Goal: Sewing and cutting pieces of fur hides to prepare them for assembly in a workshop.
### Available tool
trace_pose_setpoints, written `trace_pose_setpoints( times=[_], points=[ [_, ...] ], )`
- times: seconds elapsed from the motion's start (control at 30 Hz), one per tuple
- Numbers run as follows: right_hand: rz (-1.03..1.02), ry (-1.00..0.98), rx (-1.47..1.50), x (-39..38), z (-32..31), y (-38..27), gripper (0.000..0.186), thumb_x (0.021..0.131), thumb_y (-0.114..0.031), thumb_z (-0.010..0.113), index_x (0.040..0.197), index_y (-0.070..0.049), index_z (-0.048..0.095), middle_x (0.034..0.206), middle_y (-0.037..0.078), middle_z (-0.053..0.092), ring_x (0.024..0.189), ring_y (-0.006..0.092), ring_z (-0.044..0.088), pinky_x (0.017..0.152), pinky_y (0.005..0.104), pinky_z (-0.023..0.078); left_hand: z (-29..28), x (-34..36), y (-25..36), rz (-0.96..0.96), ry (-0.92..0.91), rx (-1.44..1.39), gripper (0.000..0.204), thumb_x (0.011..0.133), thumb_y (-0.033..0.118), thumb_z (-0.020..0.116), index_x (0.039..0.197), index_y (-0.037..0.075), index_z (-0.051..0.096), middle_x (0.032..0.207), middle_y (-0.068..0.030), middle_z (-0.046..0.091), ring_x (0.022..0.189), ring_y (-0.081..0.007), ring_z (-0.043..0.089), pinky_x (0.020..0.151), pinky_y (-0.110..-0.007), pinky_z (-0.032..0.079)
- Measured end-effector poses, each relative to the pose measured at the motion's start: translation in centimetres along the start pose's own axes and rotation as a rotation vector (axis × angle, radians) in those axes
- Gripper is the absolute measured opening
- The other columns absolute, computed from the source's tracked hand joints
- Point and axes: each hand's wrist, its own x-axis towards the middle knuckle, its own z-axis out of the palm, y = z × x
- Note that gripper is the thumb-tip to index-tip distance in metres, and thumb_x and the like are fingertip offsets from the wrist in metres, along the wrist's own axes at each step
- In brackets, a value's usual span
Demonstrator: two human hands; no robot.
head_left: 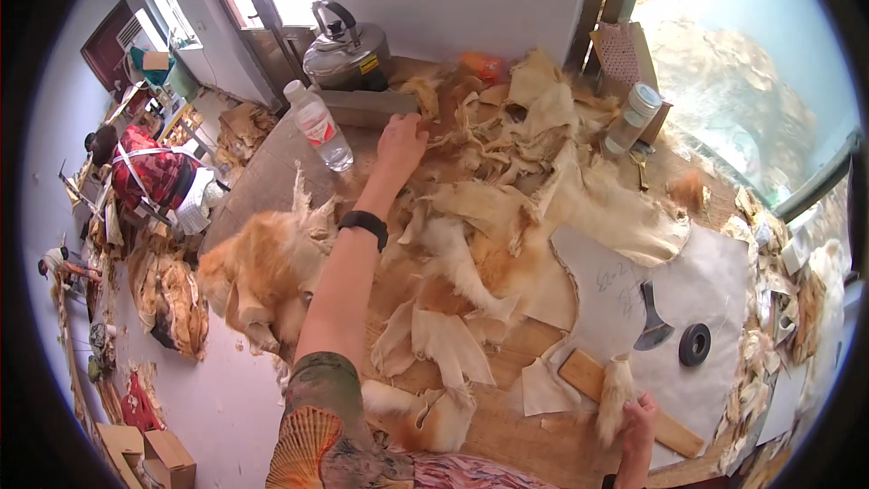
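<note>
My left hand [403,140] reaches over the far part of the table, its fingers curled beside a long grey block [362,109] and a yellowish scrap [423,95]. What those fingers hold, if anything, is hidden. Low on the right, my right hand [639,418] is closed at the edge of a small pale fur piece [617,397], which lies across a wooden strip [584,375]. Under the strip spreads a white sheet [715,290] with pen marks. A dark fan-shaped blade [653,319] and a black ring [694,344] rest on it.
Fur and hide pieces [453,263] cover mid-table, and an orange-white pelt [262,263] hangs over the left edge. Toward the back stand a clear bottle [319,127], a steel kettle [347,54] and a lidded jar [632,119]. Another person [149,172] sits far left.
</note>
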Motion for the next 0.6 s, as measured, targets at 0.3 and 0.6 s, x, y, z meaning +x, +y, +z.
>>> trace_pose_setpoints(
  times=[0.3, 0.6],
  points=[
    [0.060, 0.112, 0.000, -0.3, 0.3, 0.1, 0.031, 0.070, -0.003, 0.061, 0.100, 0.003, 0.059, 0.094, 0.009, 0.068, 0.080, 0.0178, 0.065, 0.077, 0.0293, 0.052, 4.5, 0.4, -2.0, -0.114, -0.100, -0.058, 0.050, 0.073, 0.004, 0.068, 0.122, 0.008, 0.056, 0.105, -0.0238, 0.061, 0.103, -0.0389, 0.059, 0.082, -0.046, 0.050],
    [0.044, 0.093, 0.066, -0.6, 1.1, -0.4, 0.033, 0.070, -0.003, 0.060, 0.102, 0.004, 0.060, 0.094, 0.011, 0.068, 0.080, 0.0188, 0.066, 0.077, 0.0300, 0.053, -4.0, -4.3, -2.2, -0.420, -0.455, -0.992, 0.044, 0.069, -0.004, 0.060, 0.114, -0.002, 0.061, 0.091, -0.0036, 0.062, 0.079, -0.0110, 0.059, 0.068, -0.022, 0.047]
  ],
)
